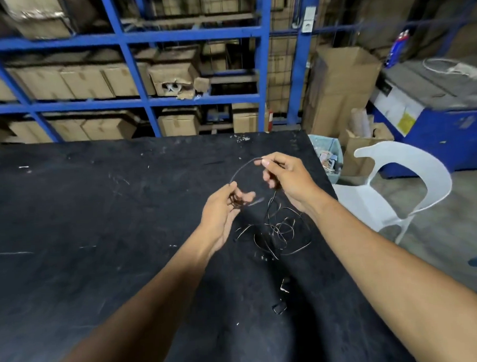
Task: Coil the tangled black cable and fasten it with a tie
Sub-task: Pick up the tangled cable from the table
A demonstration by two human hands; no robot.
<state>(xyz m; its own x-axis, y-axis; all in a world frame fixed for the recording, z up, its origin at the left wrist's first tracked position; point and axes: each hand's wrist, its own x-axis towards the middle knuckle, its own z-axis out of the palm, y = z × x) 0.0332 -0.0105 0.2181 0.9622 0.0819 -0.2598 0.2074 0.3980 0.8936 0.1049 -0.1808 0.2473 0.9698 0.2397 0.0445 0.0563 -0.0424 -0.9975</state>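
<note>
— While your left hand point(224, 208) pinches a few small loops of the black cable point(277, 231), what is your right hand point(285, 178) doing?

— Your right hand is closed on a piece of the same cable with its fingertips. The cable bends in an arc from one hand to the other.

— So which step are you on?

— I think you are just starting to coil. Most of the cable lies in a messy pile on the surface point(96, 214), just below your right hand and near your wrists.

— What comes next?

— You will likely need to bring the arc over to your left hand and pinch it with the other loops. Pull gently, because the pile may knot.

— Can you see a tie?

— Some small bits point(282, 296) lie closer to you than your hands. I cannot tell if one is the tie.

— And the room?

— The surface is dark and scratched. Past your hands stand blue racks point(132, 37) full of boxes. A white chair point(396, 190) sits off beside your right hand.
</note>
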